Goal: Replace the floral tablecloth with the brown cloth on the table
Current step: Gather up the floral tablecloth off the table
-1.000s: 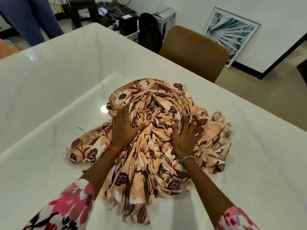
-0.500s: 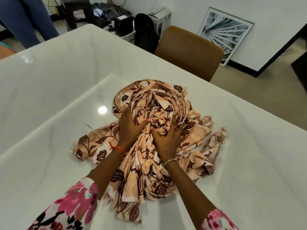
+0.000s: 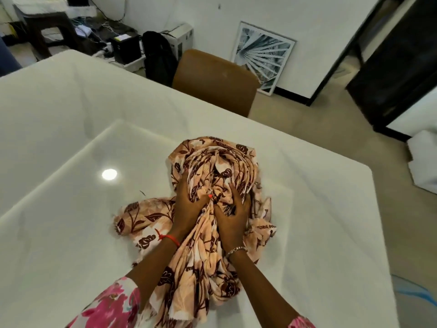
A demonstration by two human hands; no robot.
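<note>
The floral tablecloth (image 3: 220, 166), peach with dark brown flowers, lies bunched in a heap on the white table (image 3: 71, 110). My left hand (image 3: 186, 204) presses into the heap's left side with fingers curled into the folds. My right hand (image 3: 233, 216) grips the bunched fabric just beside it, fingers spread over the folds. One flat corner of the cloth trails out to the left, and a long tail hangs toward me over the table's near edge. No brown cloth is in view.
A brown chair (image 3: 215, 81) stands at the table's far side. Behind it are a black backpack (image 3: 158, 55), a framed picture (image 3: 264, 53) leaning on the wall, and boxes and cables. White foam (image 3: 423, 159) sits on the floor at right.
Both hands have drawn closer together, gathering the cloth into a tighter, taller bundle. The spread-out right part of the cloth has been pulled in toward the middle.
</note>
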